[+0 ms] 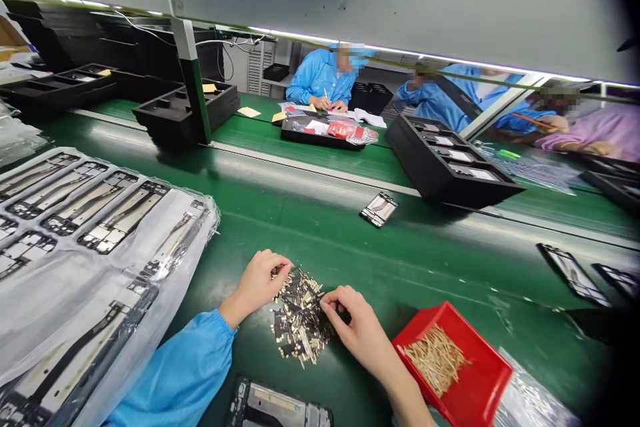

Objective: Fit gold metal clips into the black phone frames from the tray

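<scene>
A loose pile of small black and gold strips, which look like flex cables, lies on the green bench between my hands. At its upper left edge, my left hand has its fingers curled and pressed together. My right hand pinches thumb and forefinger at the pile's right edge. Whatever is between the fingertips of either hand is too small to make out. Below the pile sits a phone frame, partly cut off by the picture's lower edge.
To the right, a red bin holds thin tan sticks, with a clear plastic bag beside it. Plastic-wrapped trays of phone frames fill the left. Phone frames and black trays stand farther back, where several co-workers sit.
</scene>
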`<act>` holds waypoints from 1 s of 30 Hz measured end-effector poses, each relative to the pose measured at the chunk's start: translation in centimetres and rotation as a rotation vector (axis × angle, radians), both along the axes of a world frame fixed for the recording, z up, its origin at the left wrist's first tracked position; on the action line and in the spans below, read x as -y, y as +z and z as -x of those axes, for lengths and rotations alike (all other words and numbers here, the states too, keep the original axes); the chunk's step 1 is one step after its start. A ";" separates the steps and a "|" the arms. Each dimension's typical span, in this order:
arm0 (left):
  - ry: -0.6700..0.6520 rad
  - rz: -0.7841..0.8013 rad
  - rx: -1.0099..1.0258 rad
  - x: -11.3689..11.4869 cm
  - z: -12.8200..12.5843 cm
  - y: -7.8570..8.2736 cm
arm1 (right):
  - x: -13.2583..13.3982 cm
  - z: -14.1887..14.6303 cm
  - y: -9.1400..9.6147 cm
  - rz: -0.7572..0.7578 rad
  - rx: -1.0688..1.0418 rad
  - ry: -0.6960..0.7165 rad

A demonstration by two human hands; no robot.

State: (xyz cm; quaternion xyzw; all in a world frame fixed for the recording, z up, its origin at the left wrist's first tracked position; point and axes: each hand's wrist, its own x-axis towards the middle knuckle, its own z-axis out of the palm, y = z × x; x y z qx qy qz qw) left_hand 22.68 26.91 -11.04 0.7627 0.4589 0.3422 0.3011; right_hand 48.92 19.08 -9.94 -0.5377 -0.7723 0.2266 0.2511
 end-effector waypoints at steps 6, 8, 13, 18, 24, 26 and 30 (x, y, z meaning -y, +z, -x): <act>0.003 -0.005 0.004 0.0 0.0 0.1 | 0.3 -0.5 0.3 0.045 0.074 0.034; 0.002 -0.010 -0.001 0.1 -0.1 0.1 | 0.4 0.5 0.0 -0.004 0.052 0.013; -0.001 -0.021 -0.012 0.0 -0.1 0.2 | 0.8 3.2 -0.8 -0.072 0.094 0.064; 0.011 -0.024 0.007 0.0 -0.1 0.4 | 0.8 3.1 -0.5 -0.080 0.065 0.044; 0.018 -0.031 0.035 0.1 -0.1 0.5 | 1.0 3.3 -0.7 -0.117 0.073 0.049; 0.016 -0.033 0.038 0.1 -0.2 0.4 | 1.1 3.6 -1.2 -0.122 0.092 0.063; 0.021 -0.037 0.065 0.0 -0.1 0.4 | 1.1 3.6 -1.6 -0.097 0.049 0.071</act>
